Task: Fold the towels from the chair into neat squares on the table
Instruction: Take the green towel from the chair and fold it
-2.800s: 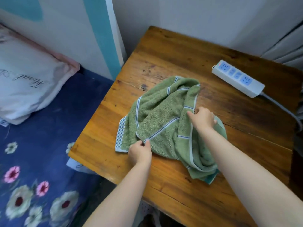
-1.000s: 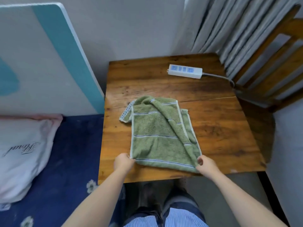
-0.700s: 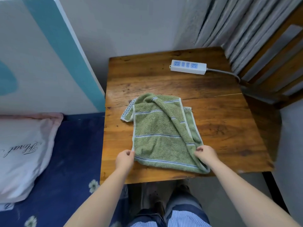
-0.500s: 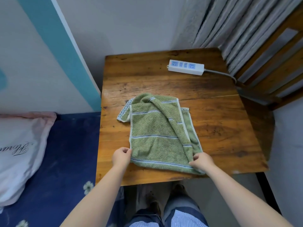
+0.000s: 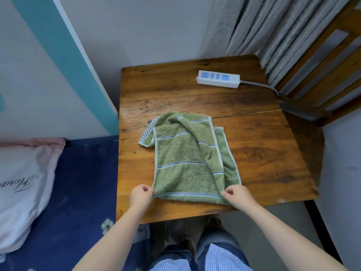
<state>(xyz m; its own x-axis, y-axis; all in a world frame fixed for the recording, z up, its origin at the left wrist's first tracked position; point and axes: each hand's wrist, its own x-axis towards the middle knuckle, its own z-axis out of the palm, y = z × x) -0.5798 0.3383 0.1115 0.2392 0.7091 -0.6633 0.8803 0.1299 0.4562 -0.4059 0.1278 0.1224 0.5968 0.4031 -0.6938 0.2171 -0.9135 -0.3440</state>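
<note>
Your left hand (image 5: pixel 141 195) pinches the near left corner of the green striped towel (image 5: pixel 187 163); its grip is closed on the hem. The towel lies mid-worktop (image 5: pixel 263 153), long axis running away from you, so the far edge is the fold's target. Your right hand (image 5: pixel 237 196) pinches the near right corner, equally close.

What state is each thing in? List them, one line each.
green towel: lying on the table, roughly folded, top bunched, checked corner sticking out at the left.
left hand: pinching the towel's near left corner.
right hand: pinching the towel's near right corner.
power strip: lying flat at the table's far side, sockets empty.
table: bearing towel and strip.
</note>
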